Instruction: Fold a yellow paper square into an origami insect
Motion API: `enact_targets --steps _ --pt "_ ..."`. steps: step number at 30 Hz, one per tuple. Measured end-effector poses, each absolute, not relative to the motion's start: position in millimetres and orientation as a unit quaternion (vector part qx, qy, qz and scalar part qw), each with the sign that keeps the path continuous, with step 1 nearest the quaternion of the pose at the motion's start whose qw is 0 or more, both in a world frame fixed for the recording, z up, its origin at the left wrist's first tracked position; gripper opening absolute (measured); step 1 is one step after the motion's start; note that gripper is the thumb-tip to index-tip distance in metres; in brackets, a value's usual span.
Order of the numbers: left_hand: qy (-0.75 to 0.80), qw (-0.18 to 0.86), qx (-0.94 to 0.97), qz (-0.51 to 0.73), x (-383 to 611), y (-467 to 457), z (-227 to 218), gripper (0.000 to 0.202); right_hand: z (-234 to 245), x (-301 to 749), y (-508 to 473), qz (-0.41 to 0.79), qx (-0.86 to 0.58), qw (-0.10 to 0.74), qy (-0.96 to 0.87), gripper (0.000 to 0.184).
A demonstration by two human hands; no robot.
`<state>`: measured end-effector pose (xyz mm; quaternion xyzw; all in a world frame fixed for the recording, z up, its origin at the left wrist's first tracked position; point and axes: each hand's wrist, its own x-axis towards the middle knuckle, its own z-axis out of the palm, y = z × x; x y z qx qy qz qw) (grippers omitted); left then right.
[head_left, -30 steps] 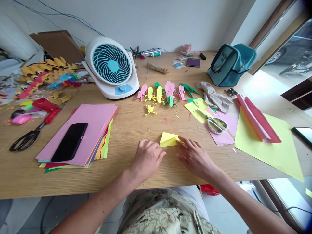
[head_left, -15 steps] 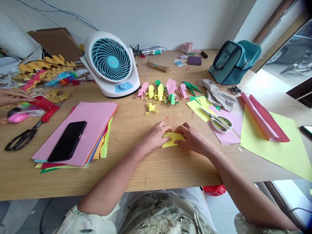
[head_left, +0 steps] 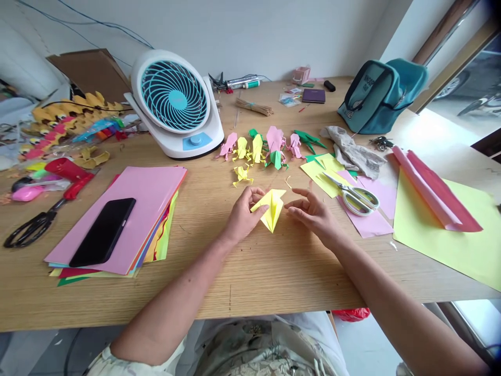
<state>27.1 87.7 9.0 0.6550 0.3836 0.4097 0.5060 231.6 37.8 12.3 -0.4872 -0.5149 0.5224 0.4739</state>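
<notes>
Between my hands is a folded piece of yellow paper (head_left: pixel 273 208), its creased flaps partly raised and one point toward me. My left hand (head_left: pixel 246 213) pinches its left edge between thumb and fingers. Just to the right, my right hand (head_left: pixel 310 210) is apart from the paper, fingers spread and holding nothing. Beyond them stand several folded paper frogs in pink, yellow and green; the nearest is a yellow paper frog (head_left: pixel 242 175). White-handled scissors (head_left: pixel 358 200) lie to the right on pink and yellow paper pieces.
At left a black phone (head_left: pixel 104 232) lies on a stack of coloured paper (head_left: pixel 156 183), with black-handled scissors (head_left: pixel 31 230) beside it. A white fan (head_left: pixel 176 104) stands behind. At right are a rolled pink sheet (head_left: pixel 426 188), a yellow sheet (head_left: pixel 462 250), a grey cloth (head_left: pixel 354 151) and a teal bag (head_left: pixel 379 99).
The yellow paper has turned and lifted, and its folds now show. My right hand has let go and moved right. Another person's hand at the far left has gone out of view.
</notes>
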Motion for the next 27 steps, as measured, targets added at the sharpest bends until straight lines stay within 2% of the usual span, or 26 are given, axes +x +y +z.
enact_targets --steps 3,7,11,16,22,24,27 --pt "0.398 0.494 0.628 0.450 35 81 5 0.028 16 228 39 0.556 -0.487 0.472 -0.480 0.070" --pt "0.389 0.486 0.654 0.430 40 69 5 0.027 14 224 39 0.560 -0.461 0.474 -0.499 0.070" --pt "0.362 0.462 0.696 0.413 34 67 10 0.017 11 227 40 0.514 -0.477 0.472 -0.534 0.059" --pt "0.376 0.411 0.709 0.433 27 74 9 0.023 12 233 42 0.437 -0.481 0.476 -0.593 0.053" --pt "0.349 0.623 0.574 0.400 32 77 8 0.055 10 229 37 0.420 -0.464 0.445 -0.640 0.055" --pt "0.334 0.669 0.548 0.375 33 77 10 0.053 10 226 35 0.427 -0.456 0.436 -0.648 0.057" --pt "0.325 0.684 0.550 0.352 34 76 10 0.044 9 224 33 0.433 -0.445 0.426 -0.658 0.058"
